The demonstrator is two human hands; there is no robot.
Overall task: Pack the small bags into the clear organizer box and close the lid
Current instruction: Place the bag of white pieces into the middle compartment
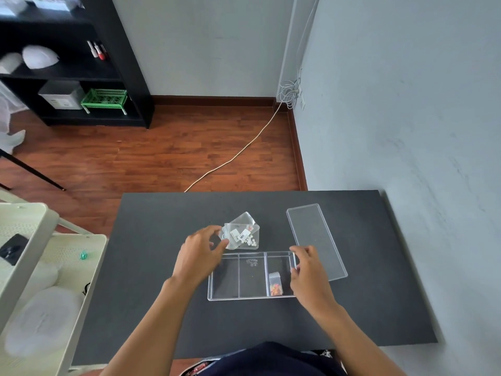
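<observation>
Packing has begun, as I read it: one small bag (pixel 276 284) with orange bits inside already lies in the right-hand compartment of the clear box (pixel 250 297), toward its near wall. The other two compartments look empty. Using the box as my landmark — the pile of bags (pixel 241 231) sits just beyond its far edge, and the lid (pixel 315 240) lies flat on the table (pixel 162 267) just off its right end, running away from me.

My left hand (pixel 199 256) hovers over the box's far left corner, fingers curled and half spread toward the near edge of the pile; the fingertips seem to touch the closest bag, but I cannot tell whether they have pinched it. My right hand (pixel 307 272) rests at the box's right wall, fingers loosely bent around the far right corner — steadying it, I judge, and holding nothing else.

The next move calls for separating a single bag from the slippery stack, then dropping it flat into a free compartment. The lid waits until the pile is gone.
</observation>
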